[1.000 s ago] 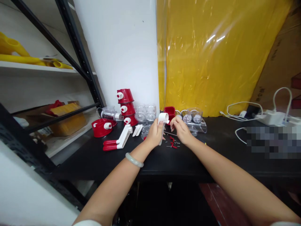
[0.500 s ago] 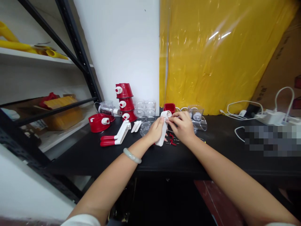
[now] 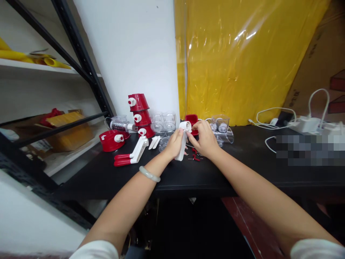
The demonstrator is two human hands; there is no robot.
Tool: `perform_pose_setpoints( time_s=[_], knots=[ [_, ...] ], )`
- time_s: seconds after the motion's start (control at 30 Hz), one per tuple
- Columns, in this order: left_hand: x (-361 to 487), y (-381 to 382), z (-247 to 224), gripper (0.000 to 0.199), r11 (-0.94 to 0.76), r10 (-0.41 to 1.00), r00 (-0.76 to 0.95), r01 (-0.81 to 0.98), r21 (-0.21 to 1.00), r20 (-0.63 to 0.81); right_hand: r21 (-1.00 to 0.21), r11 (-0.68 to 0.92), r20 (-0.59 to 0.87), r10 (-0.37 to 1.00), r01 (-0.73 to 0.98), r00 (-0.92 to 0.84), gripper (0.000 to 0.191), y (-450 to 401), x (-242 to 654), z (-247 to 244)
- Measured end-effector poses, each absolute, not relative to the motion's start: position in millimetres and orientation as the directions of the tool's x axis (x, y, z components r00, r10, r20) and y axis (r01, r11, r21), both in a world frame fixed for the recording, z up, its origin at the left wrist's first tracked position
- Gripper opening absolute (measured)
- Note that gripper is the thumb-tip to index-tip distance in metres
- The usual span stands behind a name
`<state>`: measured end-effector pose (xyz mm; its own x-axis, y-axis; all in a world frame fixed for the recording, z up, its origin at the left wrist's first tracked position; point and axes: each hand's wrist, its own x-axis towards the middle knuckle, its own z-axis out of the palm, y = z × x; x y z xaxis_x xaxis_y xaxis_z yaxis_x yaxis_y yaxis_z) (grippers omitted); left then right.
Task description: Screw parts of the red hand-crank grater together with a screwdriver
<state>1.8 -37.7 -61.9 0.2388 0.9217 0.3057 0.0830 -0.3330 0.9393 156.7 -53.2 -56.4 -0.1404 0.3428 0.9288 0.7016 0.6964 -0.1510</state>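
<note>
My left hand (image 3: 174, 144) is wrapped round a long white plastic part (image 3: 182, 146) with a ring-shaped top, held tilted above the black table (image 3: 215, 172). The fingers of my right hand (image 3: 205, 138) are pinched at the upper end of that part, by its ring; whatever small thing may be between them is hidden. Small red pieces (image 3: 196, 157) and thin metal pins lie just below my right hand. Behind the hands is a red square cup (image 3: 192, 118). White handles with red grips (image 3: 138, 150) lie to the left, beside two small white pieces (image 3: 154, 142).
Stacked red housings (image 3: 140, 102) and clear plastic cups (image 3: 169, 121) stand at the back, with a red round base (image 3: 111, 141) further left. Clear parts (image 3: 225, 135) lie right of my hands. White cables and a plug (image 3: 307, 124) are at the right. A black-framed shelf (image 3: 78, 46) borders the left.
The whole view has shifted slightly, so most things appear a little further left and higher. Both hands remain at the white part, which is still held in my left hand.
</note>
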Motion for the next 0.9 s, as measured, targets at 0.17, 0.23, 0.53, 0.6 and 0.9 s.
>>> perform_pose_setpoints(
  time_s=[0.17, 0.23, 0.53, 0.6, 0.9],
  knots=[
    [-6, -38, -61, 0.051, -0.594, 0.800, 0.283, 0.238, 0.769, 0.530, -0.700, 0.629, 0.661, 0.750, 0.337, -0.026, 0.031, -50, 149, -58],
    [-9, -37, -61, 0.048, -0.693, 0.721, 0.325, 0.345, 0.633, 0.612, -0.899, 0.429, 0.422, 0.902, 0.088, -0.088, 0.033, -48, 142, -60],
    [-9, -40, -55, 0.043, -0.712, 0.643, 0.391, 0.621, 0.327, 0.658, -0.900, 0.104, 0.213, 0.952, -0.424, -0.220, 0.019, -58, 134, -54],
    [-7, -42, -53, 0.044, -0.698, 0.648, 0.384, 0.646, 0.310, 0.658, -0.888, 0.122, 0.233, 0.951, -0.444, -0.204, 0.022, -59, 133, -54],
    [-19, -36, -41, 0.047, -0.653, 0.662, 0.128, 0.581, 0.485, 0.738, -0.832, 0.275, 0.357, 0.930, -0.481, -0.087, 0.036, -57, 144, -42]
  ],
)
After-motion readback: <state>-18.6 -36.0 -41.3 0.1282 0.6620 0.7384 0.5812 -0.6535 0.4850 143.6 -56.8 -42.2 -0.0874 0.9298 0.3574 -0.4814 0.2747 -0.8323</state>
